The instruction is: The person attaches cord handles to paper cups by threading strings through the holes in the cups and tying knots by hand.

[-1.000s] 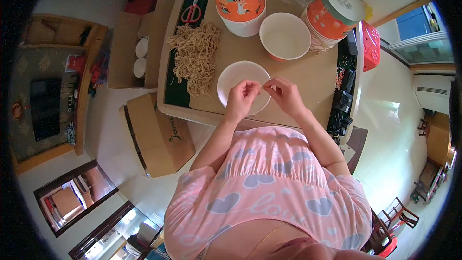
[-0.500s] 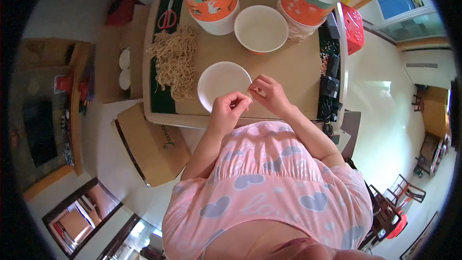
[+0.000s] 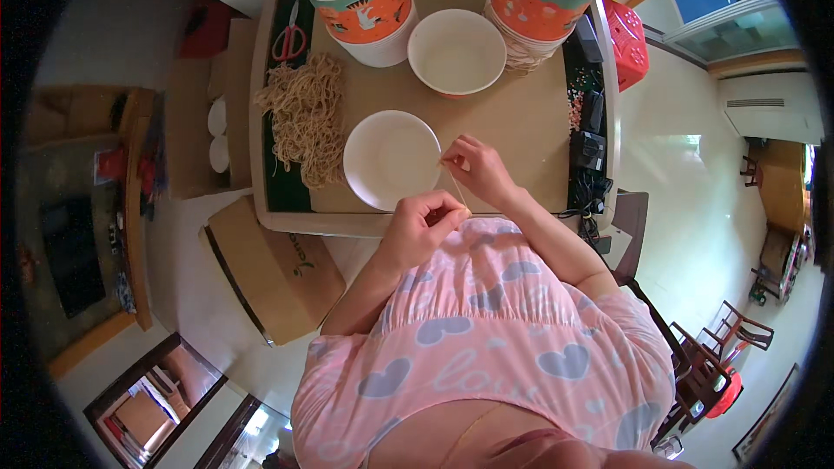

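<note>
A short length of thin tan string (image 3: 457,187) runs between my two hands at the table's near edge. My left hand (image 3: 424,227) pinches its lower end, close to the pink top. Higher up and to the right, my right hand (image 3: 480,170) pinches the other end between thumb and fingertips. A white paper bowl (image 3: 379,153) stands just beyond my left hand, and its right rim is close to my right fingertips. Behind it sits a second bowl (image 3: 455,48), white inside with some orange outside. A loose tangled heap of tan string (image 3: 304,120) lies to the left.
Stacked orange-and-white paper bowls (image 3: 363,19) and another such stack (image 3: 540,2) stand at the back. Red-handled scissors (image 3: 288,42) lie at the left edge. Black adapters and cables (image 3: 589,152) line the right edge. A cardboard box (image 3: 276,269) is at the lower left.
My hands have moved apart: the left is lower and nearer my body, the right is still by the bowl. The string between them now shows stretched. The whole view has shifted slightly.
</note>
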The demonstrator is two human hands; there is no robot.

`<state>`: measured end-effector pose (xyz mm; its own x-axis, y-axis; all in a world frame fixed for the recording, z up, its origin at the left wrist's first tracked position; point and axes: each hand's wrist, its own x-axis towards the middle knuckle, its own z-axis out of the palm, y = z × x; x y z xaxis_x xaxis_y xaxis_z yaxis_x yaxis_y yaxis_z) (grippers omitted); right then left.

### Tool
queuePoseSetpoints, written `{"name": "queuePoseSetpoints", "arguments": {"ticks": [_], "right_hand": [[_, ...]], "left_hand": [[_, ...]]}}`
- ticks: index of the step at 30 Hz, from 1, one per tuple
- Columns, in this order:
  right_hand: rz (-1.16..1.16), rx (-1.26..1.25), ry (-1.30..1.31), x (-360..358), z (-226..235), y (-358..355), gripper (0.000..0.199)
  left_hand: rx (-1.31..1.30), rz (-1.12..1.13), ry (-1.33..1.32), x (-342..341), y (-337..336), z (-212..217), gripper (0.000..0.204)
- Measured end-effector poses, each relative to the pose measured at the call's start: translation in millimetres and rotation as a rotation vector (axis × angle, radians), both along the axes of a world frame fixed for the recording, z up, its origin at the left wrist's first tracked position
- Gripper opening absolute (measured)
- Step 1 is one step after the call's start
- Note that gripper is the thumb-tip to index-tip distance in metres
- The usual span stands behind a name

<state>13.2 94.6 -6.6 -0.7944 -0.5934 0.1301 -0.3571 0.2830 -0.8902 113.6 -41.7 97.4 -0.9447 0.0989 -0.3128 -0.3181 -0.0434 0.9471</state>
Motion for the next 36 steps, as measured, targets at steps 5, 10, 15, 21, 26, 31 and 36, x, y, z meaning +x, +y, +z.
{"name": "queuePoseSetpoints", "arguments": {"ticks": [5,10,15,21,26,31,36], "right_hand": [[-0.023,0.003,-0.049,2,3,-3,0.009],[-0.059,0.016,-0.193,2,13,-1,0.032],[-0.024,0.022,-0.262,9,18,-10,0.040],[-0.101,0.195,-0.102,-13,0,-15,0.024],[0.014,0.262,0.364,-53,25,-43,0.009],[0.187,0.341,0.470,-74,9,-72,0.016],[0.299,0.042,-0.168,-27,60,-59,0.028]], "left_hand": [[0.053,0.009,-0.051,-3,3,-5,0.010],[0.208,0.164,-0.050,-11,-3,-3,0.010],[0.287,0.168,-0.056,-18,-4,3,0.013],[0.429,0.491,0.084,-15,-54,22,0.014],[0.571,0.588,0.093,2,-84,26,0.014],[0.642,0.574,-0.002,4,-73,-3,0.015],[0.795,0.728,0.154,3,-58,-25,0.015]]}}
